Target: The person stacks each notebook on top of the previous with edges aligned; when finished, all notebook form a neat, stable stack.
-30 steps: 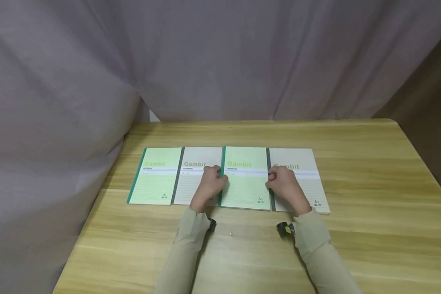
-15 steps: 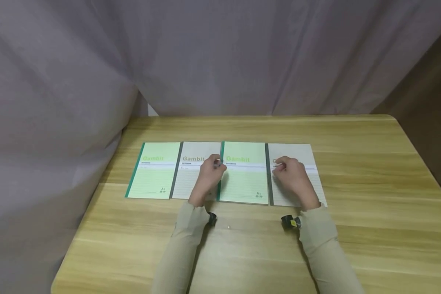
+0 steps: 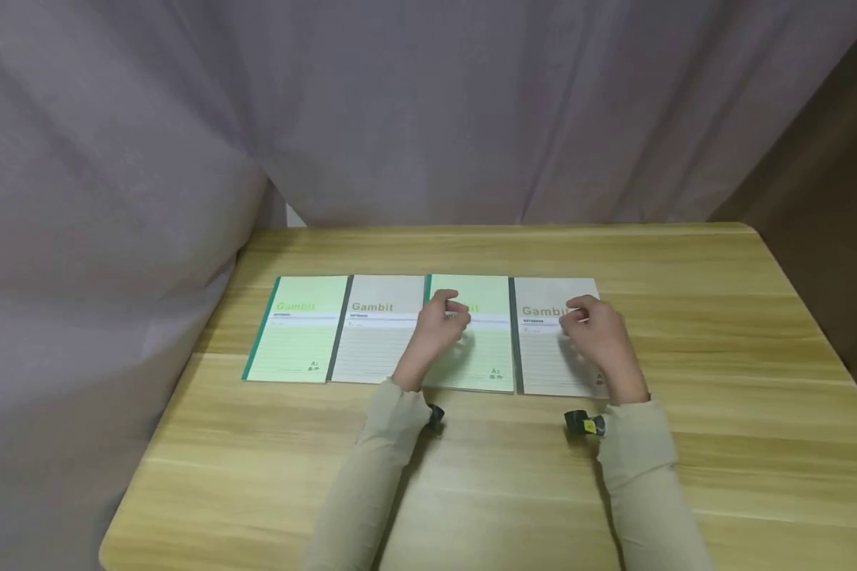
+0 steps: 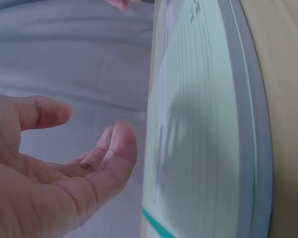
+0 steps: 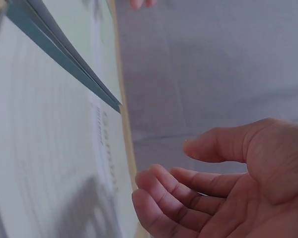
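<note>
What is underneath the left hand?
A green notebook, third from the left, lies below the left hand, which hovers apart and shades it. In the head view, the hand hides the beginning of that notebook's title. Whatever lies directly beneath the notebook is covered.

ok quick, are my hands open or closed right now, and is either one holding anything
Left hand: open, holding nothing, above the third notebook from left.
Right hand: open, holding nothing, above the rightmost notebook.
</note>
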The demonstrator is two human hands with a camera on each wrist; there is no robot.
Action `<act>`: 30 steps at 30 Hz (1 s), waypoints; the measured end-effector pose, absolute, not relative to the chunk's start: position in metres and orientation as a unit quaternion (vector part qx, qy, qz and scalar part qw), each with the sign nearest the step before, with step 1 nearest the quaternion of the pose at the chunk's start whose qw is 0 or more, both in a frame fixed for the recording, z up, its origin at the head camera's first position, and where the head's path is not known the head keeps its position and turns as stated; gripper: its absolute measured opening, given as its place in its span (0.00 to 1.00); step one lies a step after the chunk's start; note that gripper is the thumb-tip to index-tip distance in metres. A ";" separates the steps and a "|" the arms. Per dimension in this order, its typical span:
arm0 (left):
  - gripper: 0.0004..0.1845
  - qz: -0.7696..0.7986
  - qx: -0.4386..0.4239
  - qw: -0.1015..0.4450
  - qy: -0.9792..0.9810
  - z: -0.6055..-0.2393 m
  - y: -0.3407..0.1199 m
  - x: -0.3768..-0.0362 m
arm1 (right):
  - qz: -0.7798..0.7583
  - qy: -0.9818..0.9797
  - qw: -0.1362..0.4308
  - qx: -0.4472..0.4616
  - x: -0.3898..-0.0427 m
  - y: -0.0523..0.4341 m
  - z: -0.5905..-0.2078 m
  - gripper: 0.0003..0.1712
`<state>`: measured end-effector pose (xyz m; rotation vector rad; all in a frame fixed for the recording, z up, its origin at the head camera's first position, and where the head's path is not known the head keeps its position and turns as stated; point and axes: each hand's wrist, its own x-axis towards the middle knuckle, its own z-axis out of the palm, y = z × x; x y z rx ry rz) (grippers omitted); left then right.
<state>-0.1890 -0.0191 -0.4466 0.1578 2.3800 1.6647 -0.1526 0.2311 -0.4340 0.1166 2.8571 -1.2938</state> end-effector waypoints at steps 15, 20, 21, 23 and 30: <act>0.22 0.552 0.092 0.137 0.818 -0.448 0.020 -0.191 | -0.414 0.908 -0.001 0.069 -0.152 0.260 -0.432 0.26; 0.25 0.564 0.082 0.143 0.809 -0.451 0.030 -0.189 | -0.417 0.905 0.011 0.086 -0.151 0.266 -0.433 0.28; 0.25 0.562 0.081 0.146 0.810 -0.451 0.031 -0.189 | -0.417 0.904 0.015 0.092 -0.150 0.267 -0.434 0.29; 0.25 0.556 0.079 0.152 0.813 -0.453 0.034 -0.186 | -0.416 0.903 0.027 0.102 -0.149 0.269 -0.436 0.30; 0.28 0.538 0.078 0.173 0.821 -0.461 0.040 -0.172 | -0.393 0.912 0.073 0.091 -0.143 0.284 -0.444 0.33</act>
